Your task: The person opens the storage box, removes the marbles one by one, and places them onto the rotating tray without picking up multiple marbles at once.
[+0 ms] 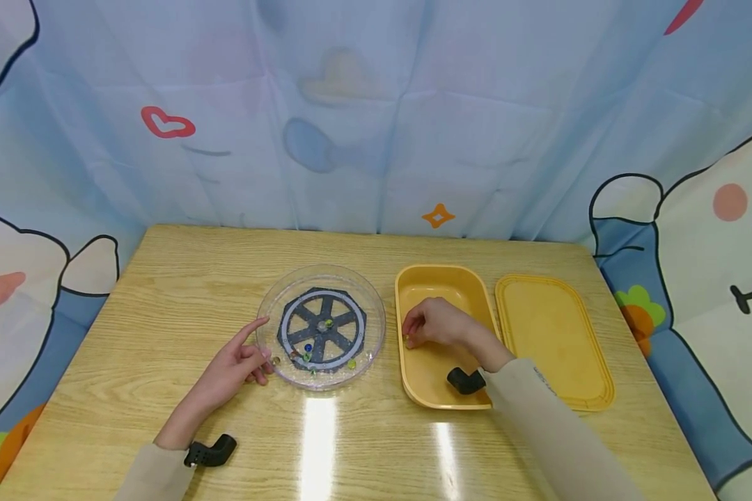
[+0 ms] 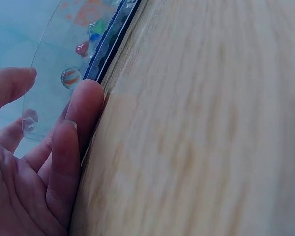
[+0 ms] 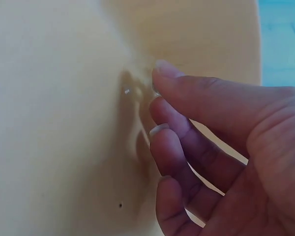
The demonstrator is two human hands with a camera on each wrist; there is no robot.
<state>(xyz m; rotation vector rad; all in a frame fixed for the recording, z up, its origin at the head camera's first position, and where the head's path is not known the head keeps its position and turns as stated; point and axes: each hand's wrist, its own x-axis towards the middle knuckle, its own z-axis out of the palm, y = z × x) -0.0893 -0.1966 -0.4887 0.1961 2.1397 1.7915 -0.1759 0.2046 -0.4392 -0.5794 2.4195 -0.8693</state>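
Note:
A clear round dish (image 1: pixel 376 296) with a dark spoked wheel pattern (image 1: pixel 303 335) in its middle stands on the table. Several glass marbles lie in it, among them a blue marble (image 1: pixel 308 348) and a yellow-green marble (image 1: pixel 351 364). My left hand (image 1: pixel 233 367) touches the dish's left rim, one finger stretched out along it. Close to those fingertips, a marble with orange stripes (image 2: pixel 71 77) shows through the wall. Inside the yellow bin (image 1: pixel 435 383), my right hand (image 1: pixel 437 322) pinches a small marble (image 1: pixel 406 337) between thumb and fingers; the fingertips hide most of it.
To the right of the bin lies a flat yellow lid (image 1: pixel 548 334). The wooden table (image 1: pixel 182 299) carries everything, and a blue printed curtain (image 1: pixel 351 167) hangs along its far edge. Black wrist mounts (image 1: pixel 213 452) are on both forearms.

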